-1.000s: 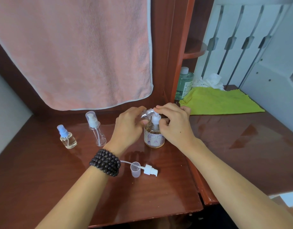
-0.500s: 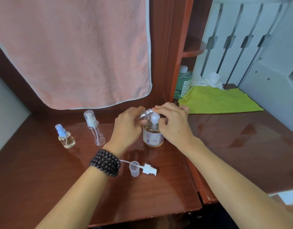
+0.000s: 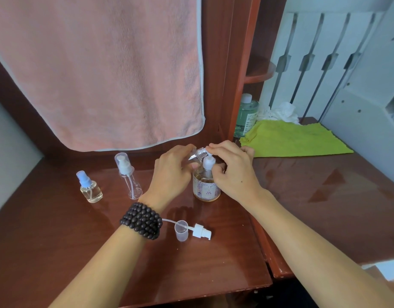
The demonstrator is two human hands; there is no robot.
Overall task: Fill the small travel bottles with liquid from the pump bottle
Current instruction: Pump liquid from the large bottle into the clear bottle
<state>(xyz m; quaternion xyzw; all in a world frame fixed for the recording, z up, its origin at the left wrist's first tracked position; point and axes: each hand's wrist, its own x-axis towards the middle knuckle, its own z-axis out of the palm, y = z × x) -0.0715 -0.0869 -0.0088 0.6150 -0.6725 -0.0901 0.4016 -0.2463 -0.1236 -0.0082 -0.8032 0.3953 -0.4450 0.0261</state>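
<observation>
blue-capped bottle (image 3: 90, 188) and tall clear bottle (image 3: 128, 175) stood on surface (image 3: 58, 241), left of left hand | left hand (image 3: 171, 172) clamped on tilted small travel bottle (image 3: 197, 153), neck held at pump spout | pump bottle (image 3: 206, 183) seen between hands | right hand (image 3: 232, 168) curled over pump head (image 3: 208, 162) | loose pump (image 3: 199, 231) and small cup (image 3: 181, 230) lying nearer than hands

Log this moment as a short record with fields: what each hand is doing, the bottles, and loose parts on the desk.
left hand: holds a small clear bottle tilted, mouth at the pump spout
right hand: fingers on the pump bottle head
blue-capped bottle: upright, holds some liquid
tall capped bottle: upright, looks empty
loose parts: pump top and clear cap, lying on the desk
</observation>
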